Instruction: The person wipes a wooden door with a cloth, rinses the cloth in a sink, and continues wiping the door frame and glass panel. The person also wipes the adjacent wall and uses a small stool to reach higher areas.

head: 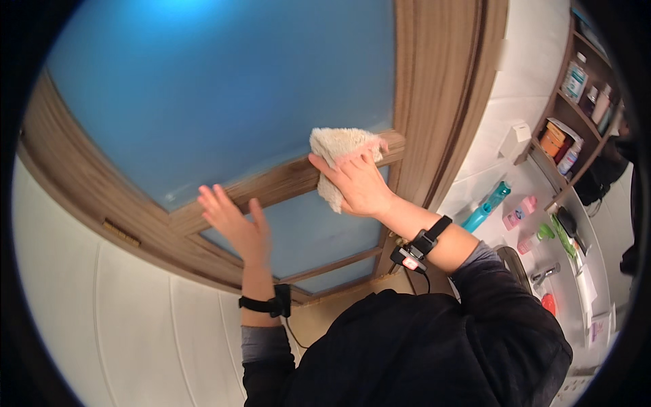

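Note:
My right hand [361, 185] presses a fluffy cream and pink cloth [338, 145] against the wooden crossbar [285, 175] of a door, close to its right-hand stile. Part of the cloth overlaps the large frosted glass pane [244, 96] above, and a corner hangs over the smaller lower pane [325, 224]. Nothing is in my left hand [236, 224]; its fingers are spread near the left end of the crossbar, and whether they touch the door I cannot tell. Both wrists wear black straps with small devices and cables.
At right, a countertop [513, 244] holds a teal bottle [496, 196], a pink bottle [520, 212], a green-topped pump bottle [534, 239] and a faucet [545, 273]. Above it are wooden shelves [582, 114] with toiletries. A brass hinge [121, 233] sits on the door's left edge, beside a tiled wall [137, 300].

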Action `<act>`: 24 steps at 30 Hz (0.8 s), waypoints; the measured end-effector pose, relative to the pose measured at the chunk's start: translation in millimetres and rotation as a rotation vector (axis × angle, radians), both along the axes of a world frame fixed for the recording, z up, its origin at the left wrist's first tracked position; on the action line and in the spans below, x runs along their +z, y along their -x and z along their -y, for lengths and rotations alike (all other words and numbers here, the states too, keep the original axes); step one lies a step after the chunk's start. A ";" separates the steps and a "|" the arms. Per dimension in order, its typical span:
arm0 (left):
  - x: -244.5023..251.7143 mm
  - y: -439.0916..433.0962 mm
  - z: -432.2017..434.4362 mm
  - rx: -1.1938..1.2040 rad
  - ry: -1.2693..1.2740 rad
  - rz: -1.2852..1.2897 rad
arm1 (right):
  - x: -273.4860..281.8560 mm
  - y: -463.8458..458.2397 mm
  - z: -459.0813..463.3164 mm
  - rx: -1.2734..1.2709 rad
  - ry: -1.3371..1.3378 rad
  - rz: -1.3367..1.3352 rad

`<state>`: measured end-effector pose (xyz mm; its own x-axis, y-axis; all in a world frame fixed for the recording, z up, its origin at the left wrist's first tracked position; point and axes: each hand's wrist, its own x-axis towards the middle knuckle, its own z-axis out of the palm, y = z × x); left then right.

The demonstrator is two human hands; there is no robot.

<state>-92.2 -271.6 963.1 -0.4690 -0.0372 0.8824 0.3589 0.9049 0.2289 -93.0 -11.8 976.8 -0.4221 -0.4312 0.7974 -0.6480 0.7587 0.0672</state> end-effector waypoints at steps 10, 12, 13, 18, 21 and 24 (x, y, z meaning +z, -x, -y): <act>-21.5 -30.7 -20.6 -0.394 -0.228 -0.186 | 56.5 13.2 122.0 0.538 -0.179 0.143; -13.8 -33.1 -13.2 -0.446 -0.256 -0.246 | 65.7 10.1 126.5 0.691 0.046 0.461; -9.8 -34.1 -13.2 -0.499 -0.359 -0.151 | 69.8 7.7 127.6 0.803 0.196 0.557; 10.6 -39.4 -28.0 -0.698 -0.707 -0.066 | 86.3 -10.3 132.0 1.223 0.715 1.226; 15.5 -43.7 -10.8 -0.705 -0.921 -0.082 | 97.5 -21.6 129.0 1.123 0.350 1.035; 12.7 -50.7 38.2 -1.190 -1.480 0.167 | 113.3 -31.8 107.1 0.691 -0.213 0.872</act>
